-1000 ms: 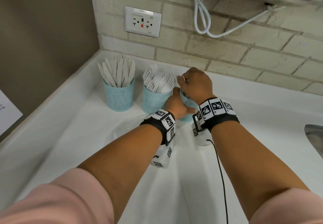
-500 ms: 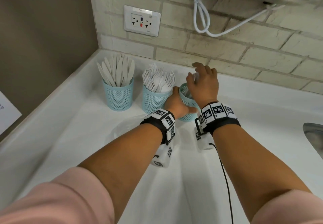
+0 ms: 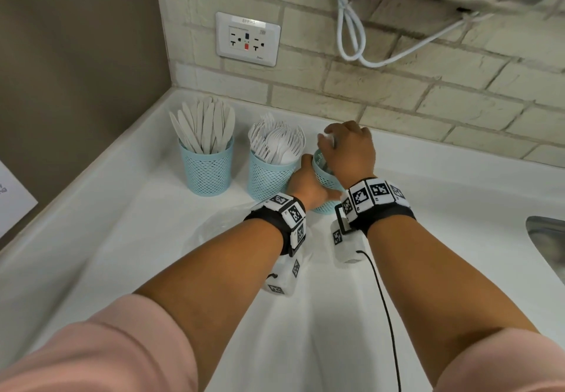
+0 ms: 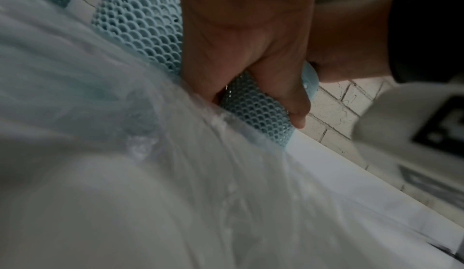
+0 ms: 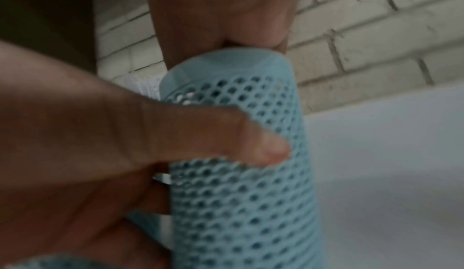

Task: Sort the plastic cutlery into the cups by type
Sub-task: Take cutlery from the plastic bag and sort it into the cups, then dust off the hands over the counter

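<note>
Three blue mesh cups stand in a row near the back wall. The left cup (image 3: pixel 206 167) holds white knives. Forks and spoons fill the middle cup (image 3: pixel 269 179). My left hand (image 3: pixel 305 185) grips the side of the right cup (image 3: pixel 324 176), its thumb and fingers wrapped round the mesh (image 4: pixel 258 112). My right hand (image 3: pixel 351 150) sits on top of that cup's mouth with fingers curled over some white cutlery (image 3: pixel 324 140); what type it is stays hidden. From the right wrist, the right palm (image 5: pixel 226 15) covers the rim of the cup (image 5: pixel 238 193).
A crumpled clear plastic bag (image 3: pixel 214 232) lies on the white counter (image 3: pixel 137 239) under my left wrist. A steel sink (image 3: pixel 547 239) cuts in at the right edge. The brick wall with an outlet (image 3: pixel 247 38) and a hanging cable (image 3: pixel 351 34) stands close behind the cups.
Half a second ago my right hand's fingers were spread above the right cup; now they have curled down over its mouth again. My left hand has kept its hold on the cup.
</note>
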Motion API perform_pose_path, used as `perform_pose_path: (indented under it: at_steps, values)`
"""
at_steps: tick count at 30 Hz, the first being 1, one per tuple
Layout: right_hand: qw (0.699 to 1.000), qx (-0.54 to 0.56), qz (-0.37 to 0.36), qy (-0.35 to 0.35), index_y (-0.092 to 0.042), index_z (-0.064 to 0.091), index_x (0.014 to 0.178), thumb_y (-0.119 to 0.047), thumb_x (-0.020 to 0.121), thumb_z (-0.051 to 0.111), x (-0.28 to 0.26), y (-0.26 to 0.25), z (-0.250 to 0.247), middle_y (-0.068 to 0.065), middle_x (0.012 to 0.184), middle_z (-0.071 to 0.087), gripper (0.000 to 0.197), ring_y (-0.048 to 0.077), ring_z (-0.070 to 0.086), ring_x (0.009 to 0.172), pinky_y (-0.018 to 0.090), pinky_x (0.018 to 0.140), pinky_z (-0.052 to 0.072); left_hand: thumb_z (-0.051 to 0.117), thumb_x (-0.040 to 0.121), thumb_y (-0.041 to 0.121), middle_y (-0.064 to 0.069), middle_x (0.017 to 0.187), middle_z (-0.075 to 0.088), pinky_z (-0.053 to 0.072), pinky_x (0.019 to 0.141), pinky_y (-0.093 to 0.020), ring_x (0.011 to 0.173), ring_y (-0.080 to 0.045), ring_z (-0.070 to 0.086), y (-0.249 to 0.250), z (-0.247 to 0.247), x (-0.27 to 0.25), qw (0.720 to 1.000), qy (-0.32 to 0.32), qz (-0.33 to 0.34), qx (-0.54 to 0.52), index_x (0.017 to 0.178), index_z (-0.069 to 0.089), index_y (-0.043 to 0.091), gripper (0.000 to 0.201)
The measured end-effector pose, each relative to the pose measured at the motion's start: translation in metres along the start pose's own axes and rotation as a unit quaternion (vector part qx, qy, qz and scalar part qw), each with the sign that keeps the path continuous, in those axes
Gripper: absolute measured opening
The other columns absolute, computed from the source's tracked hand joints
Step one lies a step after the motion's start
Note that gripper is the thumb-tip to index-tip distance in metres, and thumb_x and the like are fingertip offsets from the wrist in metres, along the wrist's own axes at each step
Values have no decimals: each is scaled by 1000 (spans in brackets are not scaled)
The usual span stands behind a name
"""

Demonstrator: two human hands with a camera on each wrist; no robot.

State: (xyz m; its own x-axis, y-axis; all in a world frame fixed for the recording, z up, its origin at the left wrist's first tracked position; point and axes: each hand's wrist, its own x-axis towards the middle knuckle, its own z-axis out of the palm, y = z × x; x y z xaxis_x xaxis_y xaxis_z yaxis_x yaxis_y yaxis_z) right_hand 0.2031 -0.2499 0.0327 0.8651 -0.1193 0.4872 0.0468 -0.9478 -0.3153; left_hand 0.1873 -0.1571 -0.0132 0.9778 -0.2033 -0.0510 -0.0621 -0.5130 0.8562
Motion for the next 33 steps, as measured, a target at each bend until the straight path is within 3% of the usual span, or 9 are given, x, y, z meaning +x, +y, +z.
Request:
perform_pose_path:
  at_steps: [6, 11, 14, 17, 20, 22, 24, 27, 33]
  values:
    - [999, 38, -3, 37, -8, 70, 94, -43, 86, 58, -1, -4, -14, 11, 101, 63, 37, 31, 48, 107, 41, 82, 46, 77, 72, 39, -12, 132, 51, 43, 96, -32, 121, -28, 51, 7, -8, -12, 997, -24, -17, 76, 131, 33, 2, 83]
    - [999, 12, 40, 33, -19, 62, 115, -53, 87, 53, -7, -22, -31, 4, 123, 56, 45, 27, 40, 121, 41, 93, 33, 68, 81, 42, -12, 125, 58, 47, 94, -33, 115, -27, 55, 19, -27, -35, 982, -107, -15, 152, 128, 49, 1, 65]
    - [993, 70, 27, 89, -13, 63, 109, -38, 91, 52, -13, -38, -42, 9, 112, 60, 32, 28, 50, 111, 37, 88, 41, 66, 84, 38, -2, 93, 61, 47, 69, -24, 87, -17, 58, 25, -53, -53, 974, -132, 3, 184, 103, 56, 6, 38]
    - [991, 120, 55, -2, -6, 63, 88, -26, 91, 48, -21, -58, -55, 10, 83, 63, 25, 28, 59, 83, 28, 68, 45, 60, 88, 34, -8, 79, 59, 33, 48, -22, 58, -12, 43, 22, -87, -73, 972, -55, -13, 226, 94, 61, 3, 32]
    - [977, 53, 63, -195, 0, 63, 84, -26, 91, 47, -33, -78, -63, 12, 83, 67, 32, 25, 62, 75, 32, 72, 52, 48, 89, 53, -19, 117, 57, 46, 86, -38, 105, -30, 54, -3, -111, -84, 957, -22, -75, 280, 127, 50, 5, 62]
    - [935, -7, 66, -348, -4, 62, 109, -37, 94, 45, -48, -90, -63, 11, 103, 69, 40, 23, 67, 87, 38, 87, 53, 40, 87, 66, -20, 148, 29, 26, 110, -47, 137, -39, 25, -18, -122, -99, 944, -12, -143, 298, 145, 26, 7, 83]
    - [894, -89, 60, -435, -8, 48, 133, -50, 97, 36, -63, -97, -61, 11, 132, 56, 57, 27, 56, 118, 41, 103, 41, 32, 90, 66, -21, 155, 10, 18, 116, -45, 143, -37, 13, -26, -128, -114, 944, -15, -189, 271, 149, 7, 3, 90]
    - [878, -130, 64, -456, -6, 29, 146, -52, 100, 16, -83, -98, -47, 13, 154, 27, 67, 29, 26, 141, 40, 114, 21, 26, 94, 61, -17, 158, 2, 15, 118, -43, 145, -33, 8, -36, -129, -124, 965, -30, -193, 172, 149, 2, 2, 84]
    - [887, 6, 146, -437, -4, 29, 145, -51, 99, 3, -110, -99, -25, 18, 152, 27, 71, 32, 27, 140, 38, 113, 20, 18, 91, 67, -11, 159, -2, 14, 117, -50, 145, -33, 6, -45, -116, -123, 971, -12, -240, 9, 150, -6, 10, 86]
